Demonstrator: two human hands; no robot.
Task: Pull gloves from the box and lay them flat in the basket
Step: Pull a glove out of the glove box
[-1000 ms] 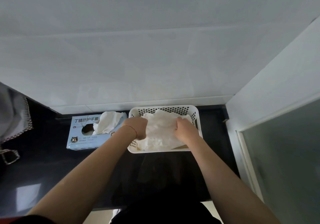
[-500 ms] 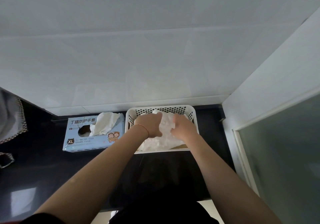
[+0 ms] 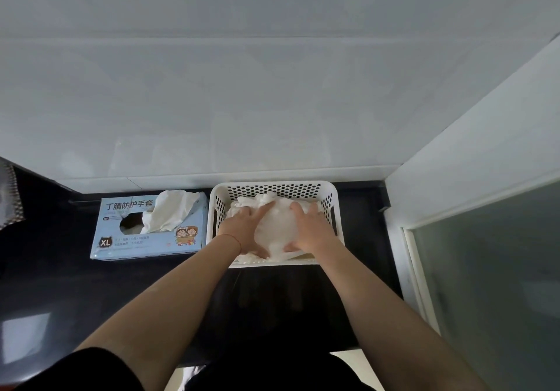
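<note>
— Far left?
— One pale blue glove box on the dark counter, marked XL, with one white glove sticking crumpled out of its oval slot.
— Just beside it?
— One white perforated basket, touching or nearly touching the box, holding a soft white heap of gloves. Number in the heap: cannot tell.
— Hands?
— Two, both inside the basket. Left hand flat, fingers straight, pressing the heap's left side. Right hand likewise spread, pressing the right side. No pinching, no curling round anything.
</note>
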